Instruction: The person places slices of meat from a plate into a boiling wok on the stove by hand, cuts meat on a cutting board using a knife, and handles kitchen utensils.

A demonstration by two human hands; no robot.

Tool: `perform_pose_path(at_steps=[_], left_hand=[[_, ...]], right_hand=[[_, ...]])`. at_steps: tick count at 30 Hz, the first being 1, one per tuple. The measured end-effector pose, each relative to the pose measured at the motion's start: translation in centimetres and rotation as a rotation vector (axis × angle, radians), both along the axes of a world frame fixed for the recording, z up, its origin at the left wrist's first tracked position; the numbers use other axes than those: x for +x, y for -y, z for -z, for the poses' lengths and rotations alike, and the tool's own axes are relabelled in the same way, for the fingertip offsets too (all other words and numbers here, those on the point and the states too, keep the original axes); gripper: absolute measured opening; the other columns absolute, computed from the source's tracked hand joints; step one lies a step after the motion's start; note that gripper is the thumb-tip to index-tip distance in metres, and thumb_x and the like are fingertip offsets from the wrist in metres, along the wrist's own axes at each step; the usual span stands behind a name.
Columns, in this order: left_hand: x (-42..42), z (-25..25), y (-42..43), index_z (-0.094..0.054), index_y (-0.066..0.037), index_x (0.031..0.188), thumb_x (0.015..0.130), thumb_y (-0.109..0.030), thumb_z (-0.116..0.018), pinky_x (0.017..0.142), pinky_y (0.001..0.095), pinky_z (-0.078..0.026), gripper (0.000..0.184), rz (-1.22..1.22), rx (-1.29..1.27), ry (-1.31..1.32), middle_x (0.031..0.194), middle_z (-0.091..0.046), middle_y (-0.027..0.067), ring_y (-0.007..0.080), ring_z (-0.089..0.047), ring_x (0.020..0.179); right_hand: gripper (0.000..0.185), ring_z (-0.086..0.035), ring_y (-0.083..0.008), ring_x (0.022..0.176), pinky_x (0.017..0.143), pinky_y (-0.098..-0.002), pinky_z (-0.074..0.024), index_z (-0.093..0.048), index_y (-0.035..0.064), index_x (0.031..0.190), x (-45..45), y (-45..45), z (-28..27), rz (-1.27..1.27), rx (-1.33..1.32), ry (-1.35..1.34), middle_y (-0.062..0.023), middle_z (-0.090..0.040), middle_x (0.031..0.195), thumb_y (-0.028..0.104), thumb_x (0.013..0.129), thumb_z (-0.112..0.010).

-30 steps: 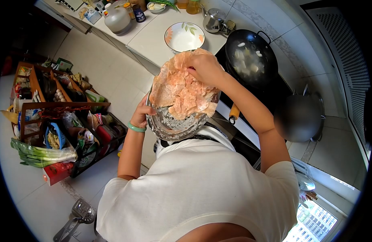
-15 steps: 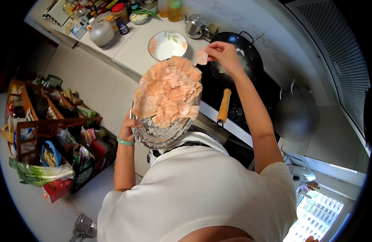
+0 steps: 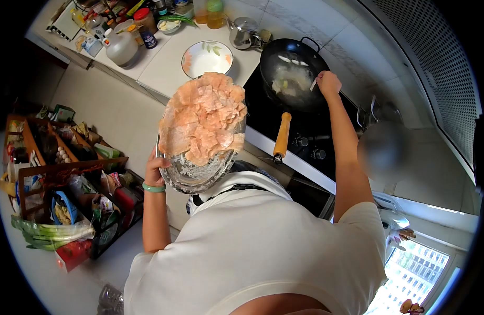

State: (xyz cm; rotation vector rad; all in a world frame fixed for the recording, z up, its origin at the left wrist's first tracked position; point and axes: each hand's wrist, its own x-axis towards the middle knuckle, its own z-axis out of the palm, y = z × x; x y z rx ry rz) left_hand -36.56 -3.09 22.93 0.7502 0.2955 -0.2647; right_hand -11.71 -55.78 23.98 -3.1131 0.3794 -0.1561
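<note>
My left hand (image 3: 156,166) is closed on the rim of an oval metal tray (image 3: 192,181), which is tilted in front of me. Thin, pale pink slices of raw meat (image 3: 202,118), dusted with white flour, are heaped on it. My right hand (image 3: 329,84) is over the right side of a black wok (image 3: 273,52), with its fingers pinched on one meat slice (image 3: 313,84). Inside the wok is cloudy liquid (image 3: 294,81), with several white pieces (image 3: 293,60) near its far side. The wok's wooden handle (image 3: 283,135) points toward me.
Left of the wok, a white floral bowl (image 3: 207,59) stands on the counter, near a metal kettle (image 3: 244,34). Stove knobs (image 3: 309,147) are at the hob's front. A range hood (image 3: 425,63) hangs at right. Wooden crates of groceries (image 3: 76,163) stand on the floor at left.
My right hand has moved right with the meat slice, from the wok's left edge to above its right side. The tray stays in my left hand; the view has shifted slightly.
</note>
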Motion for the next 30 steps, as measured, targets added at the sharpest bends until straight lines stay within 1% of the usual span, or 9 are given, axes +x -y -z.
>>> perform_pose_path(at_steps=[3,7,9,11,14,17,24,27,30], left_hand=[[-0.2,0.8,-1.0,-0.038,0.006,0.136,0.051,0.002,-0.049,0.099,0.0379,-0.046,0.085,-0.013,0.037,-0.034,0.125,-0.055,0.0175,0.0308,-0.056,0.114],[0.1,-1.0,-0.2,-0.037,0.006,0.136,0.051,0.003,-0.049,0.101,0.0387,-0.045,0.086,0.039,-0.013,-0.004,0.127,-0.054,0.0181,0.0307,-0.055,0.116],[0.3,-1.2,0.0,-0.035,0.006,0.138,0.051,0.003,-0.048,0.102,0.0395,-0.044,0.088,0.046,-0.07,0.002,0.128,-0.052,0.0192,0.0319,-0.055,0.116],[0.4,-1.4,0.0,-0.034,0.005,0.138,0.051,0.003,-0.048,0.102,0.0397,-0.044,0.088,0.051,-0.079,0.009,0.129,-0.051,0.0196,0.0323,-0.055,0.116],[0.5,-1.8,0.2,-0.034,0.005,0.139,0.051,0.003,-0.047,0.102,0.04,-0.045,0.088,0.07,-0.106,0.03,0.129,-0.051,0.0198,0.0323,-0.055,0.116],[0.5,-1.4,-0.2,-0.034,0.004,0.139,0.051,0.003,-0.048,0.101,0.0398,-0.045,0.089,0.084,-0.108,0.034,0.128,-0.052,0.019,0.0312,-0.055,0.117],[0.5,-2.0,-0.3,-0.035,0.003,0.14,0.05,0.004,-0.049,0.102,0.0375,-0.044,0.092,0.094,-0.081,0.005,0.128,-0.054,0.0167,0.0286,-0.055,0.116],[0.6,-1.6,-0.3,-0.035,0.003,0.14,0.05,0.004,-0.049,0.102,0.037,-0.043,0.091,0.107,-0.09,0.005,0.128,-0.053,0.0163,0.0285,-0.055,0.116],[0.5,-1.7,-0.2,-0.037,0.004,0.139,0.05,0.003,-0.048,0.102,0.0374,-0.043,0.09,0.066,-0.05,-0.012,0.127,-0.054,0.0166,0.0288,-0.054,0.117]], right_hand=[[0.019,-0.066,-0.0308,0.086,0.075,-0.0414,-0.0527,-0.07,0.017,0.096,-0.2,-2.9,-1.9,-0.047,0.096,0.119,-0.0107,-0.069,0.089,0.028,0.081,-0.066],[0.02,-0.067,-0.0225,0.08,0.071,-0.0333,-0.0517,-0.069,0.0119,0.1,-3.0,-11.9,-8.2,-0.439,0.406,0.176,-0.0073,-0.07,0.087,0.023,0.083,-0.066],[0.022,-0.067,-0.0209,0.077,0.071,-0.0316,-0.0514,-0.069,0.0097,0.099,-5.4,-16.9,-9.7,-0.703,0.505,0.117,-0.0079,-0.069,0.087,0.022,0.082,-0.067],[0.022,-0.066,-0.0212,0.078,0.071,-0.0316,-0.0511,-0.07,0.0098,0.097,-6.9,-21.1,-9.6,-0.851,0.566,0.006,-0.0075,-0.069,0.086,0.024,0.08,-0.069],[0.019,-0.064,-0.0224,0.081,0.069,-0.0337,-0.0502,-0.071,0.0111,0.088,-7.7,-24.7,-8.1,-0.997,0.407,0.087,-0.0026,-0.068,0.085,0.025,0.075,-0.072],[0.017,-0.063,-0.0207,0.083,0.069,-0.033,-0.0498,-0.072,0.0116,0.085,-7.0,-26.0,-7.4,-1.141,0.458,0.078,0.0007,-0.068,0.086,0.022,0.072,-0.072],[0.013,-0.061,-0.0178,0.087,0.07,-0.0316,-0.0496,-0.071,0.0119,0.082,-5.9,-26.1,-7.2,-1.223,0.354,-0.059,0.0039,-0.067,0.087,0.02,0.072,-0.071],[0.013,-0.061,-0.018,0.088,0.071,-0.0335,-0.0498,-0.072,0.0127,0.085,-5.8,-26.2,-7.3,-1.259,0.33,-0.106,0.0024,-0.067,0.088,0.02,0.075,-0.07],[0.013,-0.063,-0.0195,0.082,0.071,-0.0332,-0.0501,-0.072,0.011,0.09,-6.2,-26.4,-7.3,-1.232,0.367,-0.007,-0.0027,-0.068,0.086,0.018,0.079,-0.068]])
